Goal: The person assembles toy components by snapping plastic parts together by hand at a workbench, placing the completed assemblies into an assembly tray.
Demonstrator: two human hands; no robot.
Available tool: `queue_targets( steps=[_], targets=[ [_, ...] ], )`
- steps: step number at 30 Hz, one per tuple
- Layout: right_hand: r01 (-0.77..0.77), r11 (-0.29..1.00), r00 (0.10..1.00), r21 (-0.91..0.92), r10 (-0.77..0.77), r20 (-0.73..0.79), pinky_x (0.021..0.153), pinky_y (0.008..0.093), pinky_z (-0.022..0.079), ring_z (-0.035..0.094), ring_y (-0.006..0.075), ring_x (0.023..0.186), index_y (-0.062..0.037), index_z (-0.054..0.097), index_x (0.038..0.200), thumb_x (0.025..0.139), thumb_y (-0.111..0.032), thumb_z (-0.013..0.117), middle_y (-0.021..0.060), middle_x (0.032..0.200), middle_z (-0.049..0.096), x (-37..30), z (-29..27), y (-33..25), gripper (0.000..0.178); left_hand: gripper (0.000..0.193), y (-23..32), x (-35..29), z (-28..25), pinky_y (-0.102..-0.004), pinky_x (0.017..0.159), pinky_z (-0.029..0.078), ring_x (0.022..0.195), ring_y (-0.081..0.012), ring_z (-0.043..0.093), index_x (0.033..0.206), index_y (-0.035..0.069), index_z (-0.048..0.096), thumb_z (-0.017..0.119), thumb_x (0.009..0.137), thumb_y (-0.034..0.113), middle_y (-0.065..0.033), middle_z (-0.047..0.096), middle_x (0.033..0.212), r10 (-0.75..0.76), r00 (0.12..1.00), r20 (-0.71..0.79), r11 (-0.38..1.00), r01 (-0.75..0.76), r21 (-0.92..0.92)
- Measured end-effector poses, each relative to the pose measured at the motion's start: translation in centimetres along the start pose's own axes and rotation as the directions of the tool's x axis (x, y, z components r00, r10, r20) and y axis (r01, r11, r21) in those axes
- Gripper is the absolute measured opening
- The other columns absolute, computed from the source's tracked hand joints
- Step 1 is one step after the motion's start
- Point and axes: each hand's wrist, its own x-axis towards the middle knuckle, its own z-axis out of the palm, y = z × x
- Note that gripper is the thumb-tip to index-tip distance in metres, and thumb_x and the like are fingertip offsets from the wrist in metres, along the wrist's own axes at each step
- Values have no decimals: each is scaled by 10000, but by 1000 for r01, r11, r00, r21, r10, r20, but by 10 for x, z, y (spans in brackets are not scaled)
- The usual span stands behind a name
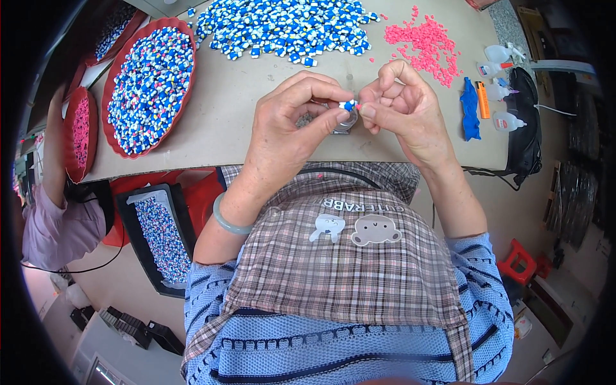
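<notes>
The work surface is a pale table in a cluttered workroom. Over its near edge, the left hand is closed in a pinch, thumb and forefinger gripping a small blue-and-white piece. The right hand meets it from the other side, thumb and a finger closed on a pink bit, its other fingers curled. The piece is held by its edge, apparently to leave the end facing the right hand exposed; whether bit and piece touch cannot be told. Just below the fingers stands a clear cup, partly hidden.

Beyond the hands lie a blue heap and, to its right, a pink heap, each seemingly set on its own side for easy reach. At far right, a blue strip, an orange tube and a squeeze bottle lie outside the working area, presumably to avoid obstruction.

At left, a red tray holds many similar pieces, some showing pink. Beside it, a co-worker's arm reaches behind a smaller red dish of pink bits.
</notes>
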Motion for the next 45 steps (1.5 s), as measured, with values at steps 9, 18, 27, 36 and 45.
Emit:
queue_targets(
  steps=[9,18,27,36,45],
  targets=[
    [-15,999,1000,-46,14,-26,591,219,522,638,96,714,-83,443,936,822,50,707,82,846,657,1,1,2,316,159,1,1,3,-267,716,560,823,-150,654,945,-1,677,709,794,-40,-81,646,947,93,996,-2,983,-92,156],
    [122,970,981,-208,-149,-122,582,200,522,631,79,690,-61,456,917,833,50,704,71,824,645,1,5,7,285,178,6,1,1,-262,662,541,776,-163,654,926,15,684,708,767,-59,-83,658,921,239,971,21,896,-229,380],
    [7,656,930,-755,-282,-236,689,283,522,637,109,762,-29,667,926,863,-59,686,14,814,640,23,-70,18,72,155,16,-13,-121,-264,712,536,937,-161,626,993,19,682,655,846,-24,-86,651,1019,407,823,-397,602,85,794],
    [259,52,847,-965,-493,200,748,383,519,620,260,862,-71,711,897,785,-80,720,58,854,624,53,-63,30,113,170,4,11,-85,-364,814,493,952,-277,602,967,43,695,647,814,-15,-101,639,1007,456,889,-28,387,-170,906],
    [152,-26,929,-988,-337,152,731,396,531,629,268,867,-60,703,848,782,-123,735,74,856,637,38,-60,20,97,205,-33,59,-47,-369,800,511,913,-261,597,933,26,706,597,764,-12,-79,635,963,215,881,421,430,-473,769]
  ],
)
